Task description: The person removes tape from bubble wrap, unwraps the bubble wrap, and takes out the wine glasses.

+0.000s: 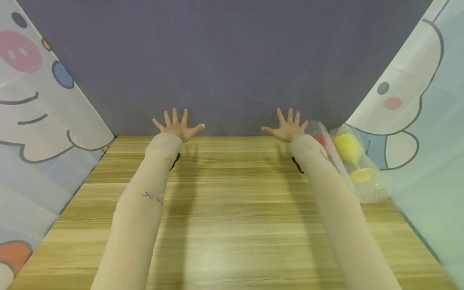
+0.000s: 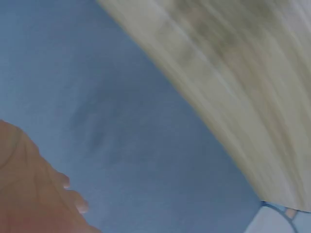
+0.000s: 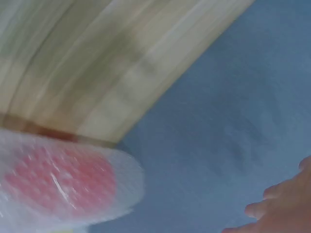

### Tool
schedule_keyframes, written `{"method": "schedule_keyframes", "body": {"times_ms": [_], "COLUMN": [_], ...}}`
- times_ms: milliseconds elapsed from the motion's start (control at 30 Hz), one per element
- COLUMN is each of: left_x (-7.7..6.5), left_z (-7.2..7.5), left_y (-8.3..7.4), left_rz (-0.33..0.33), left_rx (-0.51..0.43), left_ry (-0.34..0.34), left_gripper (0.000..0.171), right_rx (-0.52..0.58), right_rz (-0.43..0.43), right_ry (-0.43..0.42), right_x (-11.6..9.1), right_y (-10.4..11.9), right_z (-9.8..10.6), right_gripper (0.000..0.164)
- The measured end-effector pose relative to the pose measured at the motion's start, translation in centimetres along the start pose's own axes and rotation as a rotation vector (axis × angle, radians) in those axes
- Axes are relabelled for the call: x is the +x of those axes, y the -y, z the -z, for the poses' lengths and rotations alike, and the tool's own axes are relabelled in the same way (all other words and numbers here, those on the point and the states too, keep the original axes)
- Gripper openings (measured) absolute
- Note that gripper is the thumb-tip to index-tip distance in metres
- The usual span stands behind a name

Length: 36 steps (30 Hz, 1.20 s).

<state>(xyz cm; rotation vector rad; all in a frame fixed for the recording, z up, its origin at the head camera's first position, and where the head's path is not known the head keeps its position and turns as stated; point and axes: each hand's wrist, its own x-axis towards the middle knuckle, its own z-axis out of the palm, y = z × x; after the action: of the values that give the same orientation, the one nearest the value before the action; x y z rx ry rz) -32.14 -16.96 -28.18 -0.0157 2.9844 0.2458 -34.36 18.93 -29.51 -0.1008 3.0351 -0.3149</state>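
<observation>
Both arms reach forward over the wooden table toward its far edge. My left hand (image 1: 178, 128) has its fingers spread wide and holds nothing. Likewise spread and bare is my right hand (image 1: 287, 128), level with the left and some distance to its right. Part of the left hand shows at the lower left of the left wrist view. Nearest the right hand and forearm lies a clear bubble-wrapped package with a red thing (image 3: 63, 179) inside. Beside it is a second wrapped package holding two yellow rounded parts (image 1: 347, 148) joined by a narrow neck; the kind is unclear.
The wood-grain table (image 1: 235, 225) spans the lower view. A dark grey-blue panel (image 1: 232, 60) rises behind its far edge. Cartoon-printed cloths stand at the left (image 1: 43, 121) and right (image 1: 427, 121) sides. The right forearm partly covers the red package.
</observation>
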Motion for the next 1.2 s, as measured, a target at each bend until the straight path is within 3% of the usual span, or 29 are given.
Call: {"method": "schedule_keyframes", "body": {"times_ms": [233, 400, 533, 833, 1200], "left_x": [-1.6, -3.3, -4.9, -8.3, -10.9], "left_z": [1.4, 2.0, 1.9, -1.3, -5.1], "left_y": [0.1, -0.1, -0.2, -0.1, -0.2], "left_rz": [-0.058, -0.142, -0.200, -0.212, -0.296], "left_rx": [0.023, -0.112, -0.189, -0.478, -0.640], "left_ry": [-0.016, -0.014, -0.055, -0.194, -0.257], "left_gripper": [0.099, 0.095, 0.093, 0.085, 0.060], "right_rx": [-0.011, -0.030, -0.007, 0.069, 0.099], "right_rz": [0.041, 0.060, 0.075, 0.140, 0.200], "right_ry": [-0.046, -0.069, -0.093, -0.172, -0.146], "right_x": [-0.8, -2.1, -3.4, -6.4, -10.7], "right_y": [0.1, -0.1, 0.1, 0.2, -1.0], "right_z": [1.2, 2.0, 2.1, 0.0, -2.6], "right_gripper": [0.096, 0.095, 0.093, 0.091, 0.069]}}
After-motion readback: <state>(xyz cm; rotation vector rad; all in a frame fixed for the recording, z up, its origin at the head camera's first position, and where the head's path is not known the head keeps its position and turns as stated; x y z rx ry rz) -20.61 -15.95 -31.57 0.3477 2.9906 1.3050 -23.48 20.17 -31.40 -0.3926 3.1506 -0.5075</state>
